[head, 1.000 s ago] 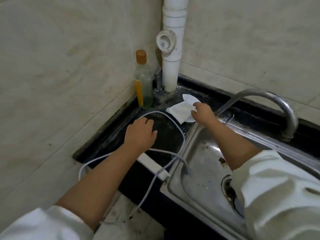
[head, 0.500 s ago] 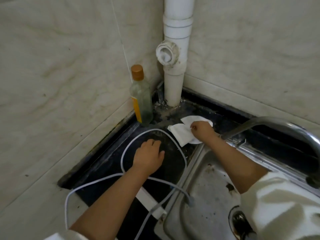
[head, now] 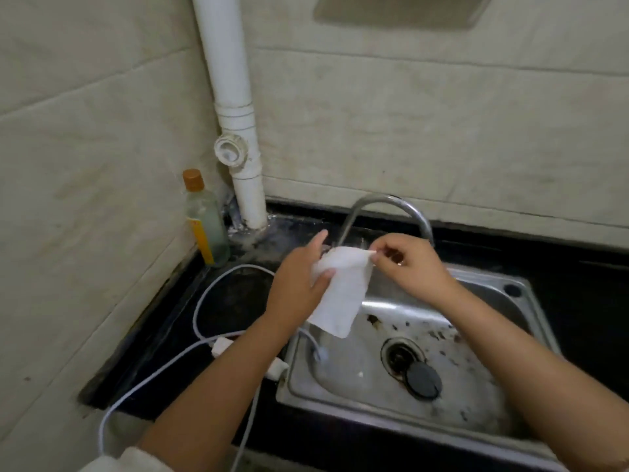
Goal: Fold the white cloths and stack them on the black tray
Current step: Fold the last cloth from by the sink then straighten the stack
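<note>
White cloth [head: 340, 294]: lifted off the black counter [head: 163, 338], where it lay half a second ago, and now hanging over the sink [head: 476, 301] near the faucet [head: 391, 206]. Left hand [head: 299, 284] grips its upper left edge; right hand [head: 415, 264] pinches the top right corner. Judgement: folding is about to start. No black tray in view. The white cable [head: 211, 294] clutters the counter; the bottle [head: 204, 219] and pipe [head: 238, 158] crowd the corner.

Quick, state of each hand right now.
Left hand: holds the white cloth by its left edge, thumb across the front.
Right hand: pinches the cloth's upper right corner.
</note>
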Demonstrator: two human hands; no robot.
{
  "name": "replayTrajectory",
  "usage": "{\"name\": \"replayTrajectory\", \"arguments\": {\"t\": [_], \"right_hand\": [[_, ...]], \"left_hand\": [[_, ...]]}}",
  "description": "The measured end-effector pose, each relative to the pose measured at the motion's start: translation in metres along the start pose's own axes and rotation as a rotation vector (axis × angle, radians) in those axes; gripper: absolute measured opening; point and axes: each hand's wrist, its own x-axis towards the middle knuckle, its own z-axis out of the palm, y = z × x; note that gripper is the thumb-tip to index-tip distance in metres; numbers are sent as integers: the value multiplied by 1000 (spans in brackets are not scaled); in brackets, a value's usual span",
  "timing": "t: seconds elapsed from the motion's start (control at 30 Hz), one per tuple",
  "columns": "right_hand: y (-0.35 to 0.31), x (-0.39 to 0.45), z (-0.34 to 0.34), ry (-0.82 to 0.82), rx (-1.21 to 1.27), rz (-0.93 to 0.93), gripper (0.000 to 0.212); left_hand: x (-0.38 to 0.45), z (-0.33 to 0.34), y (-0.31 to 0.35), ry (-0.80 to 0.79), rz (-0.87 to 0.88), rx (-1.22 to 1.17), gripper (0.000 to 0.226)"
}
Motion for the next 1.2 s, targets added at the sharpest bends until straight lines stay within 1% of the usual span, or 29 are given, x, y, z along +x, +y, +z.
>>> {"name": "replayTrajectory", "arguments": {"t": [0.07,0.1,0.17,0.2,0.23,0.27,0.3,0.33,0.4,0.43,0.53,0.6,0.63,0.67,0.73,0.8,0.83,0.9,0.93,1.0,1.07,1.1,1.13,1.2], "right_hand": [[3,-42,-25,51,-9,45,10],[5,-64,-37,76,-25,67,10],[13,-109,-59,116,-65,125,9],[18,-134,-70,143,-86,157,10],[23,-162,-82,180,-107,193,12],[29,-188,-92,217,-121,229,13],[35,-211,-101,248,-126,275,11],[41,-240,-112,294,-140,330,8],[48,-298,-133,383,-155,426,7],[50,-328,-145,425,-157,475,7],[53,-409,-171,546,-170,603,10],[56,-468,-188,647,-190,679,8],[59,-492,-194,693,-185,718,8],[60,-523,-201,748,-170,775,13],[63,-580,-216,841,-126,886,25],[66,-629,-229,883,-106,981,29],[68,-656,-236,903,-96,1018,30],[72,-702,-251,900,-80,1087,27],[75,-723,-259,870,-79,1126,25],[79,-761,-271,784,-84,1200,21],[85,-799,-283,663,-123,1280,14],[89,-816,-289,587,-169,1325,16],[94,-831,-294,514,-222,1369,22],[104,-862,-301,451,-264,1450,34]], "left_hand": [[-9,7,27,-156,216,19,42],[-15,14,41,-231,292,-5,46],[-26,33,69,-318,343,-64,56],[-31,45,84,-347,377,-83,56],[-38,59,104,-393,418,-95,52],[-44,72,123,-456,442,-108,42],[-49,85,142,-527,435,-114,26],[-57,103,164,-602,479,-142,13],[-77,137,212,-729,598,-188,32],[-89,154,237,-800,630,-196,39],[-127,199,304,-968,762,-192,44],[-160,228,353,-1032,846,-163,43],[-175,240,373,-1017,912,-162,42],[-195,255,396,-1018,986,-185,37],[-232,285,440,-1015,1084,-224,17],[-265,313,480,-1008,1191,-252,40],[-285,327,503,-1006,1243,-258,44],[-318,352,543,-1000,1331,-288,39],[-333,363,561,-1011,1360,-296,32],[-359,379,591,-1015,1411,-277,19],[-381,394,619,-1018,1454,-286,13],[-389,399,631,-1016,1447,-302,12],[-393,405,641,-1008,1430,-317,12],[-402,421,661,-1028,1392,-324,15]]}}
